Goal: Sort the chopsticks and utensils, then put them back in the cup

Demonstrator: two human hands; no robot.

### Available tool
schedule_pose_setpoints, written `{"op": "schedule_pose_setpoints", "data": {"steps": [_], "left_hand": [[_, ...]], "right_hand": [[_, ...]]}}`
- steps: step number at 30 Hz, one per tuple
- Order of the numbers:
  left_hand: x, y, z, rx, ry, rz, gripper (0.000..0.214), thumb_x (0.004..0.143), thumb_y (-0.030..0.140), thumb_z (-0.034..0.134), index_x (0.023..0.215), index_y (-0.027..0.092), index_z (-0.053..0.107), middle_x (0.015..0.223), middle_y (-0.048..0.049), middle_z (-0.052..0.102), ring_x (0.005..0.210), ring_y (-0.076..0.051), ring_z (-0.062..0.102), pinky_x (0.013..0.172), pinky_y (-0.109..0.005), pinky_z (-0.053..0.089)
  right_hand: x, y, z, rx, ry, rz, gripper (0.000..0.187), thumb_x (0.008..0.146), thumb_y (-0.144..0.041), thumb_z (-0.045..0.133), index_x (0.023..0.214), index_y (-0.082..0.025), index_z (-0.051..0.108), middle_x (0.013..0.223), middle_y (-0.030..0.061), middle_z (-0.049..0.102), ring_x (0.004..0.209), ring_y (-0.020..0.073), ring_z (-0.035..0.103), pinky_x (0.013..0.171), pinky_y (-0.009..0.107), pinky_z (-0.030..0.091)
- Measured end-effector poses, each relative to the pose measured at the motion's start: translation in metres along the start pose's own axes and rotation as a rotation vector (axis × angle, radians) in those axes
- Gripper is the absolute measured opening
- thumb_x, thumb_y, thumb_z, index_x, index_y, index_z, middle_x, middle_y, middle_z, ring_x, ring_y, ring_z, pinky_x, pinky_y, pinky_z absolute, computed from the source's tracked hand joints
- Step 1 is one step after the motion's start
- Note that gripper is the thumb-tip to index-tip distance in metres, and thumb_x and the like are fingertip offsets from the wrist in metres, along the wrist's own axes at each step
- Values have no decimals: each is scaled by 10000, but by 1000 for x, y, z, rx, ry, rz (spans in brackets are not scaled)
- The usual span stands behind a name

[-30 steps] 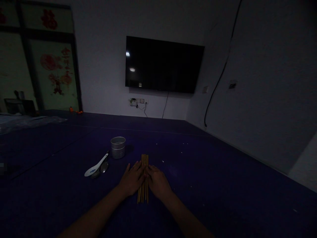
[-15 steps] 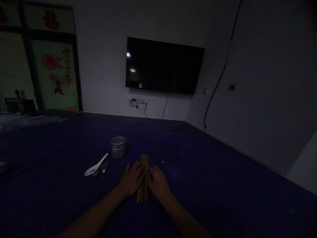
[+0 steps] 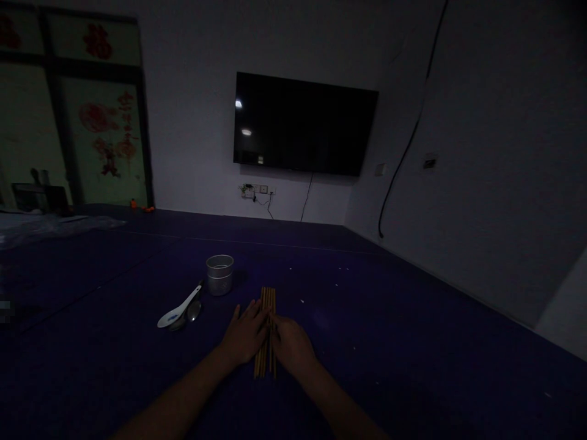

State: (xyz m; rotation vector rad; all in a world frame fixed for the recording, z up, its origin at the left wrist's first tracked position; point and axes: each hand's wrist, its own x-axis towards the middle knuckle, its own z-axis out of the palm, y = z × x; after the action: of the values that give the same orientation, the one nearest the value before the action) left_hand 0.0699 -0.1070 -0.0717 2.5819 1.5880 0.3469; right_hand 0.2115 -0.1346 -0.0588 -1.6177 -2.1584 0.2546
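Several wooden chopsticks (image 3: 268,294) lie side by side on the dark blue surface, pointing away from me. My left hand (image 3: 245,333) rests against their left side, fingers stretched out and apart with the tips on the sticks. From the right, my right hand (image 3: 293,345) has its fingers bent in, thumb and index finger closed on the chopsticks; its fingertips partly overlap the left hand's. Both hands cover the middle of the bundle. Left of them stands a metal cup (image 3: 219,276), upright. Near the cup lie a white spoon (image 3: 177,314) and a metal spoon (image 3: 194,311).
Small white scraps (image 3: 302,300) are scattered to the right. Crumpled clear plastic (image 3: 68,225) lies at the far left, near small orange things (image 3: 147,209). A television (image 3: 305,125) hangs on the back wall, and a black cable (image 3: 398,168) runs down the right wall.
My right hand's fingers have moved slightly left, over the chopsticks and against my left fingertips. The cup and spoons stay where they were.
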Motion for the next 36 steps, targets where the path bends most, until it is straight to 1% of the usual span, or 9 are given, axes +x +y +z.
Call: {"op": "schedule_pose_setpoints", "data": {"steps": [7,13,18,21,25,28,33,36], "left_hand": [[0,0,2,19,17,-5,518,925,362,212,1412,216,312,1487,-97,309,1396,-250,175,1102,-551,137],[1,-1,4,16,36,-7,512,916,357,226,1401,226,324,1486,-96,312,1392,-257,189,1097,-559,148],[0,1,0,6,9,-26,515,916,346,228,1414,235,295,1495,-89,294,1397,-249,172,1098,-554,141],[0,2,-2,6,-15,-38,510,919,343,225,1412,239,303,1499,-93,283,1397,-252,170,1097,-556,139],[1,3,-2,5,-13,-39,506,924,348,217,1399,220,335,1498,-104,281,1394,-253,181,1100,-549,145],[1,2,-1,5,-5,-41,496,921,335,233,1391,220,349,1496,-94,290,1394,-251,185,1103,-549,141],[1,3,-1,-10,22,-43,497,931,377,223,1391,227,339,1488,-95,308,1390,-250,198,1101,-555,140],[1,4,-1,-11,27,-57,494,930,386,235,1386,232,346,1488,-93,309,1390,-251,198,1101,-552,145]], "right_hand": [[0,-3,1,-12,-10,12,314,869,-142,378,1049,-200,629,974,88,703,904,188,662,733,242,445],[0,-8,-1,-102,-7,43,353,847,-146,406,1156,-185,573,976,113,699,923,214,658,778,282,444],[-3,-13,-3,-166,0,73,389,834,-142,406,1198,-176,538,975,125,696,930,239,654,806,338,437],[-3,-15,-2,-191,1,84,423,825,-149,430,1241,-168,506,986,134,691,938,246,651,816,349,432],[-3,-16,-2,-207,-3,107,429,823,-128,422,1240,-176,510,990,133,692,928,250,654,814,362,433],[-2,-17,-3,-224,-2,112,431,827,-123,418,1243,-191,509,1002,129,689,927,249,655,806,366,437],[-2,-17,-1,-284,-13,130,385,881,-155,374,1239,-166,516,994,152,683,893,256,663,781,380,448],[-1,-16,0,-318,-13,122,374,895,-134,344,1217,-158,535,995,157,682,879,255,667,768,376,456]]}}
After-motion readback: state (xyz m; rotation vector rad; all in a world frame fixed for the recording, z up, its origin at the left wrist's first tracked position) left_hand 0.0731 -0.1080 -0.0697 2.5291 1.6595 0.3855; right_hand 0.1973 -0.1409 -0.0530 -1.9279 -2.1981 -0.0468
